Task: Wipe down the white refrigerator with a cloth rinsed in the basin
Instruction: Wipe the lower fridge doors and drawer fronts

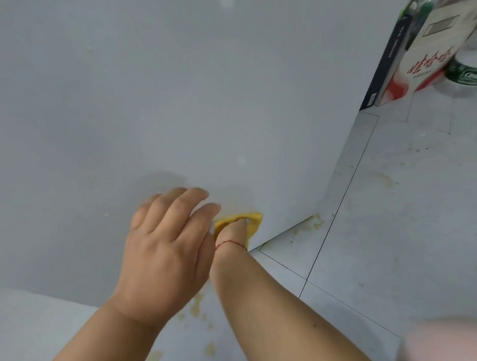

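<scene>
The right hand [233,231] presses a yellow cloth [251,221] against the white refrigerator [171,100] near its bottom corner. The left hand [166,249] hovers beside it, fingers relaxed. A carton [417,66] stands on the stained tile floor [401,212].

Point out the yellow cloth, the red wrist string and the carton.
yellow cloth [252,220]: head view, its bare right end.
red wrist string [231,243]: head view, mid-strand.
carton [420,66]: head view, printed front face.
</scene>
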### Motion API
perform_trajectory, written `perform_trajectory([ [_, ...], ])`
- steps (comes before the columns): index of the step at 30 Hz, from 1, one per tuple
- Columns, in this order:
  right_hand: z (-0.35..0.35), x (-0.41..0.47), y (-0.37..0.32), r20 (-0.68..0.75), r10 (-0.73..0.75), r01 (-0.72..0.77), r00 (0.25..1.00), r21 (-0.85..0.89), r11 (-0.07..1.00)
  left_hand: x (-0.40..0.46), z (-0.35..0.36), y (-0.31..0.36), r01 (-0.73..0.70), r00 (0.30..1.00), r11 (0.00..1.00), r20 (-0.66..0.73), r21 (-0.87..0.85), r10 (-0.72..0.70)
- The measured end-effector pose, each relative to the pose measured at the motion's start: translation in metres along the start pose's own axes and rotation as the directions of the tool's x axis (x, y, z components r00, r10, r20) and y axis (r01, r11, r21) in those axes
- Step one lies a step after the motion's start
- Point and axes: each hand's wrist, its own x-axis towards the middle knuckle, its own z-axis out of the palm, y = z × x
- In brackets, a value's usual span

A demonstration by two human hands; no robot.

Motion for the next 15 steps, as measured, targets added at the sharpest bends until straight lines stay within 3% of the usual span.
perform_trajectory([
  [3, 0.001, 0.024, -0.035, -0.213, -0.205, 0.187, 0.955, -0.101, 0.977, 0.0, -0.006, -0.008, -0.05, 0.997, 0.996, -0.05, 0.072, 0.054],
  [6, -0.025, 0.089, -0.084, -0.253, -0.442, 0.359, 0.861, -0.313, 0.879, -0.003, -0.011, -0.014, -0.074, 0.989, 0.984, -0.113, 0.163, 0.093],
  [9, -0.046, 0.142, -0.152, -0.298, -0.532, 0.397, 0.793, -0.409, 0.821, -0.012, -0.02, -0.02, -0.06, 0.983, 0.972, -0.155, 0.226, 0.096],
  [12, -0.074, 0.161, -0.172, -0.3, -0.539, 0.41, 0.787, -0.399, 0.82, -0.024, -0.029, -0.033, -0.026, 0.989, 0.978, -0.135, 0.206, 0.055],
  [15, -0.059, 0.081, -0.136, -0.247, -0.299, 0.238, 0.922, -0.247, 0.939, -0.036, -0.034, -0.046, 0.056, 0.995, 0.978, -0.096, 0.201, -0.037],
])
